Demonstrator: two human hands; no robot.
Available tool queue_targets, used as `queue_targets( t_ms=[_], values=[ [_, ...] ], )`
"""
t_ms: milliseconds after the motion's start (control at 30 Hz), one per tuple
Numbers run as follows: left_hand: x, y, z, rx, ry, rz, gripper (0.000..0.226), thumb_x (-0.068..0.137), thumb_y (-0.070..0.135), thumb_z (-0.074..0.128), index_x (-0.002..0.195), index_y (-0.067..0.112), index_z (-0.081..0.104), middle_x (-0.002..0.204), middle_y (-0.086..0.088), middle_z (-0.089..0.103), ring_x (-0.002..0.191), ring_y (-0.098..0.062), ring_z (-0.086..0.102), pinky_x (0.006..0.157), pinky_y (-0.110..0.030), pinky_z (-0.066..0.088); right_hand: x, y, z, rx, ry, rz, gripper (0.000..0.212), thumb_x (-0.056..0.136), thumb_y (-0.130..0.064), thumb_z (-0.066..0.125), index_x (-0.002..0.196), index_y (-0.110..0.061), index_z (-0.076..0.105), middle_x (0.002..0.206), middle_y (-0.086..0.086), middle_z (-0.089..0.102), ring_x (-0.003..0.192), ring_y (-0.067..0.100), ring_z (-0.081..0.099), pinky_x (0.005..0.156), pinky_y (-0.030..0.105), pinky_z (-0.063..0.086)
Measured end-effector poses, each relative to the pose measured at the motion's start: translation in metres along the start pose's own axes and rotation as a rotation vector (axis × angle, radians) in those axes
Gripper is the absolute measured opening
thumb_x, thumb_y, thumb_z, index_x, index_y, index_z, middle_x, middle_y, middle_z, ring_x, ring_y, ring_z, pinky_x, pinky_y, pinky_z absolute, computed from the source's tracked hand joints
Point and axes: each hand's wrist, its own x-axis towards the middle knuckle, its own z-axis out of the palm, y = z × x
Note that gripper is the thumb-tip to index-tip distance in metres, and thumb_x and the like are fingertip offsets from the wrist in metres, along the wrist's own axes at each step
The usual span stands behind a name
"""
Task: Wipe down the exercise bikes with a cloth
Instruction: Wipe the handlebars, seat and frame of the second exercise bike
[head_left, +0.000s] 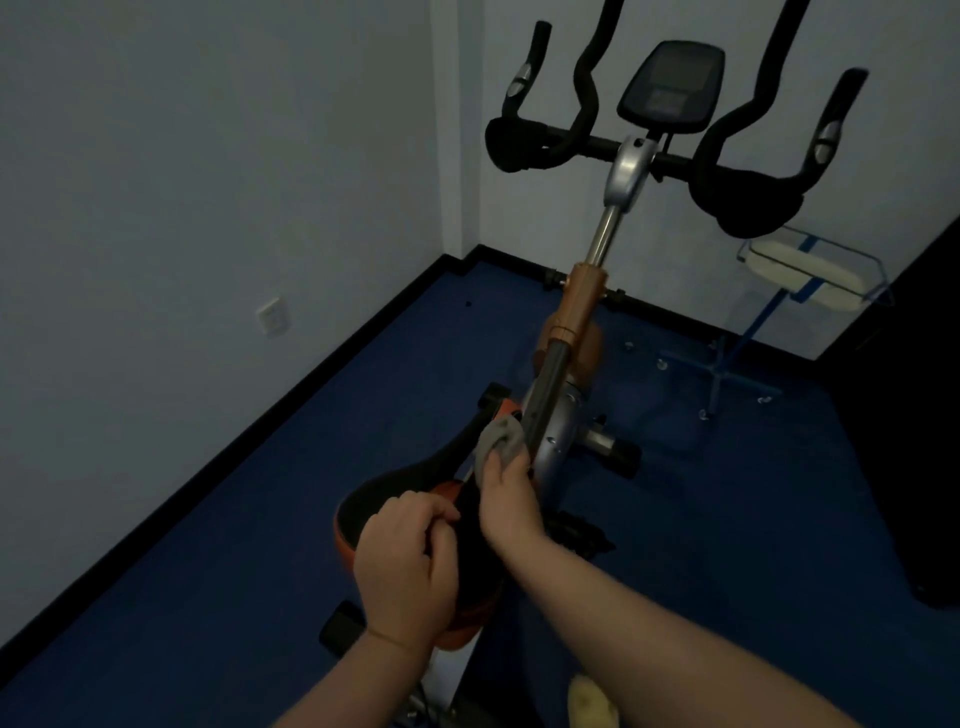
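At seven o'clock the left hand (410, 561) grips the saddle (395, 493), probably to steady it. Just right, the right hand (506, 499) pinches a bunched grey cloth (501, 440) against the bike (566, 374) frame, toward twelve o'clock from the saddle.

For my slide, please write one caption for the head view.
Right hand rubs grey cloth on exercise bike frame; left hand grips saddle.
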Motion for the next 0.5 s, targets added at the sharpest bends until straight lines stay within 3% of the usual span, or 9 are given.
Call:
queue_targets(
  t_ms=[67, 200, 333, 400, 500],
  values=[
    [0.000, 0.000, 0.001, 0.013, 0.001, 0.002, 0.025, 0.082, 0.016, 0.041, 0.070, 0.016, 0.063, 0.068, 0.008, 0.058, 0.062, -0.010, 0.053, 0.056, -0.037, 0.044, -0.005, -0.005, 0.005, -0.129, 0.052, 0.007, 0.065, 0.103, -0.038, 0.032, 0.154, -0.012, 0.002, 0.160, 0.012, 0.016, 0.144, 0.026, 0.023, 0.117, 0.037, 0.024],
    [0.000, -0.001, 0.002, 0.038, 0.029, 0.027, 0.025, 0.084, 0.017, 0.042, 0.067, 0.015, 0.061, 0.065, 0.007, 0.057, 0.060, -0.009, 0.051, 0.055, -0.035, 0.043, -0.066, 0.023, 0.014, -0.273, 0.037, -0.254, 0.069, 0.096, -0.054, 0.021, 0.146, -0.039, -0.024, 0.159, -0.014, -0.012, 0.146, 0.013, 0.008, 0.116, 0.034, 0.023],
    [-0.002, -0.001, 0.005, 0.066, 0.067, -0.001, 0.024, 0.082, 0.014, 0.042, 0.071, 0.015, 0.063, 0.069, 0.007, 0.059, 0.067, -0.002, 0.050, 0.062, -0.024, 0.041, -0.018, 0.004, 0.003, -0.154, 0.008, -0.238, 0.071, 0.102, -0.038, 0.035, 0.153, -0.022, -0.011, 0.162, 0.002, -0.007, 0.146, 0.019, 0.016, 0.110, 0.021, 0.021],
    [-0.003, 0.000, 0.006, 0.075, 0.100, -0.029, 0.024, 0.082, 0.012, 0.042, 0.072, 0.015, 0.063, 0.071, 0.008, 0.060, 0.069, -0.001, 0.051, 0.063, -0.018, 0.041, 0.011, -0.013, -0.003, -0.186, 0.037, -0.216, 0.069, 0.102, -0.036, 0.037, 0.154, -0.018, -0.005, 0.161, 0.007, -0.008, 0.147, 0.024, 0.014, 0.112, 0.027, 0.021],
    [-0.006, 0.002, 0.007, 0.104, 0.126, -0.063, 0.023, 0.082, 0.012, 0.042, 0.072, 0.014, 0.063, 0.072, 0.007, 0.061, 0.069, -0.001, 0.052, 0.063, -0.018, 0.042, 0.016, -0.001, -0.013, -0.377, -0.009, -0.364, 0.064, 0.101, -0.046, 0.033, 0.155, -0.027, 0.005, 0.161, 0.002, -0.013, 0.148, 0.022, -0.002, 0.119, 0.038, 0.016]
  ],
)
